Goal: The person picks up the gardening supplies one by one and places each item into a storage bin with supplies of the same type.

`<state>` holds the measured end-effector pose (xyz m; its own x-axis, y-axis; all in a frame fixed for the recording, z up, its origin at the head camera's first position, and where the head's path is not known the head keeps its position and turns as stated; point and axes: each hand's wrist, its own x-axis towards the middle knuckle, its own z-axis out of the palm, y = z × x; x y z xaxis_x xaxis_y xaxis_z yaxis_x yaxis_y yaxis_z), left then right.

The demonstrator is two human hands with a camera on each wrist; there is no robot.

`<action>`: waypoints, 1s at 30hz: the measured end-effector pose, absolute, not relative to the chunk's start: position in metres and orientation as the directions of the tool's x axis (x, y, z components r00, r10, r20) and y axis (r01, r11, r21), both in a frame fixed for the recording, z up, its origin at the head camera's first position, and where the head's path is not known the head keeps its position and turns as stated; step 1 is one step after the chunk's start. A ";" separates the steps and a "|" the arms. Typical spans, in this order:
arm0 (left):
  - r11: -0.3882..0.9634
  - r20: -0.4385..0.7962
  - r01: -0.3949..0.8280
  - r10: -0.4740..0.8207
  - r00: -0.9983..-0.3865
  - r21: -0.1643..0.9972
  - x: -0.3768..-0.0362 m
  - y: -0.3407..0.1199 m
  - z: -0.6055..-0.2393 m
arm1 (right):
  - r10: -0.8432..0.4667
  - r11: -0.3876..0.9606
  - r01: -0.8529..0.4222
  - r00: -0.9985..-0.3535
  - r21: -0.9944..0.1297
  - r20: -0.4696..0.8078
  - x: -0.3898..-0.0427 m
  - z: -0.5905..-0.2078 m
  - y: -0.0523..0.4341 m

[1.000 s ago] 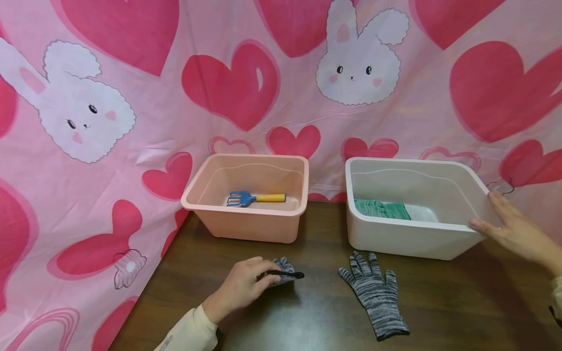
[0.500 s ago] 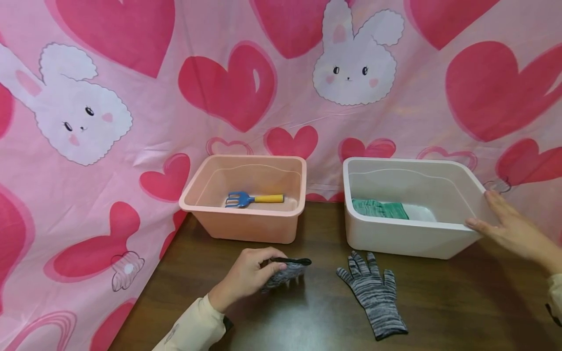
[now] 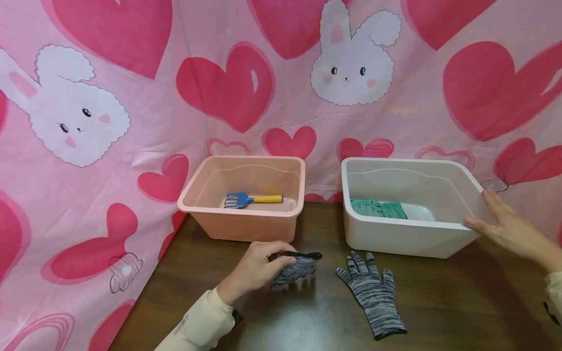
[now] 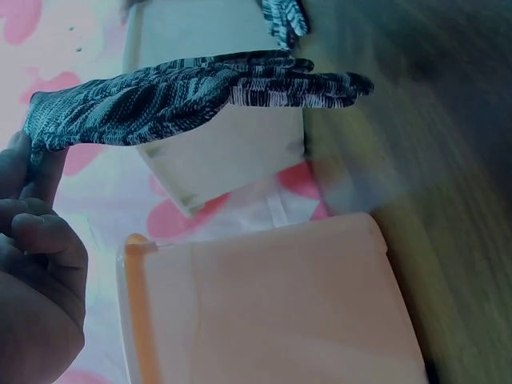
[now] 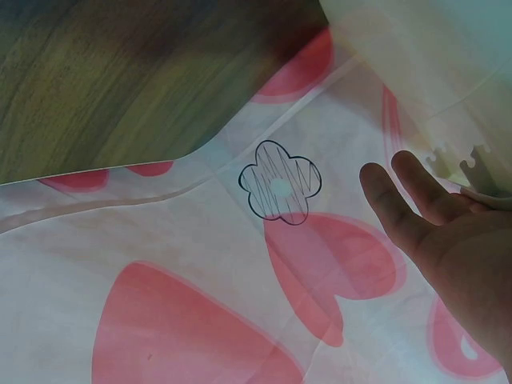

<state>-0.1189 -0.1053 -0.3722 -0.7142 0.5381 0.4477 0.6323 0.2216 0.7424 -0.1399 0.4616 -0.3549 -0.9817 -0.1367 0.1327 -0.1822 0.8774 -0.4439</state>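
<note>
My left hand pinches the dark cuff of a grey-and-black knit glove, in front of the peach bin. In the left wrist view this glove stretches out from the thumb and finger, its fingers pointing away. My right hand rests at the right end of the white bin, thumb at the front corner of the rim. The right wrist view shows fingers of that hand held out straight. A matching grey glove lies flat on the table, palm-side spread, before the white bin.
The peach bin at the back left holds a small blue hand fork with a yellow handle. A green glove lies inside the white bin. Pink heart-and-rabbit cloth hangs behind the dark wooden table.
My left hand has lifted the glove by its cuff and moved it slightly up and to the right, so more of it shows. The right hand has stayed at the white bin.
</note>
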 end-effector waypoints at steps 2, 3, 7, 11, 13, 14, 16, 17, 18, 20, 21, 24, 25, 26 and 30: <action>0.222 0.436 0.620 0.539 -0.721 0.753 -0.120 -0.103 -0.370 | -0.137 0.877 -0.184 -0.981 -0.443 0.135 -0.140 -0.355 0.462; 0.219 0.436 0.620 0.540 -0.720 0.753 -0.120 -0.103 -0.370 | -0.137 0.878 -0.184 -0.981 -0.442 0.136 -0.140 -0.355 0.462; 0.200 0.447 0.628 0.545 -0.709 0.752 -0.123 -0.098 -0.368 | -0.128 0.884 -0.169 -0.984 -0.437 0.122 -0.140 -0.355 0.462; 0.194 0.465 0.646 0.548 -0.696 0.738 -0.126 -0.094 -0.367 | -0.121 0.888 -0.155 -0.987 -0.434 0.104 -0.140 -0.355 0.463; 0.194 0.469 0.651 0.549 -0.692 0.733 -0.127 -0.091 -0.365 | -0.115 0.889 -0.146 -0.989 -0.433 0.097 -0.141 -0.355 0.463; 0.191 0.468 0.650 0.550 -0.691 0.736 -0.128 -0.089 -0.365 | -0.115 0.890 -0.146 -0.989 -0.432 0.096 -0.141 -0.355 0.463; 0.181 0.459 0.640 0.557 -0.693 0.747 -0.129 -0.087 -0.363 | -0.111 0.890 -0.139 -0.990 -0.435 0.088 -0.142 -0.355 0.464; 0.179 0.453 0.635 0.559 -0.694 0.752 -0.129 -0.085 -0.363 | -0.109 0.889 -0.135 -0.990 -0.437 0.085 -0.142 -0.356 0.464; 0.178 0.445 0.627 0.562 -0.698 0.759 -0.130 -0.084 -0.362 | -0.108 0.889 -0.133 -0.991 -0.438 0.083 -0.143 -0.356 0.464; 0.182 0.424 0.607 0.563 -0.709 0.774 -0.131 -0.082 -0.361 | -0.108 0.887 -0.131 -0.991 -0.442 0.078 -0.143 -0.356 0.465; 0.186 0.415 0.598 0.562 -0.716 0.780 -0.131 -0.080 -0.361 | -0.107 0.887 -0.130 -0.991 -0.443 0.075 -0.143 -0.356 0.465; 0.206 0.401 0.586 0.552 -0.731 0.784 -0.134 -0.076 -0.360 | -0.104 0.888 -0.125 -0.992 -0.442 0.072 -0.143 -0.356 0.466; 0.211 0.402 0.587 0.549 -0.733 0.781 -0.135 -0.075 -0.360 | -0.105 0.888 -0.127 -0.992 -0.442 0.073 -0.144 -0.356 0.466; 0.213 0.404 0.589 0.548 -0.732 0.779 -0.135 -0.074 -0.360 | -0.107 0.888 -0.130 -0.991 -0.442 0.077 -0.143 -0.356 0.466; 0.209 0.433 0.621 0.552 -0.713 0.756 -0.140 -0.068 -0.358 | -0.114 0.885 -0.142 -0.989 -0.443 0.089 -0.143 -0.357 0.466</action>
<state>-0.1401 -0.0682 -0.3578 -0.7127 0.5519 0.4331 0.6209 0.2088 0.7556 -0.1435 0.4660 -0.3567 -0.9895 -0.1137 0.0892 -0.1417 0.8852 -0.4431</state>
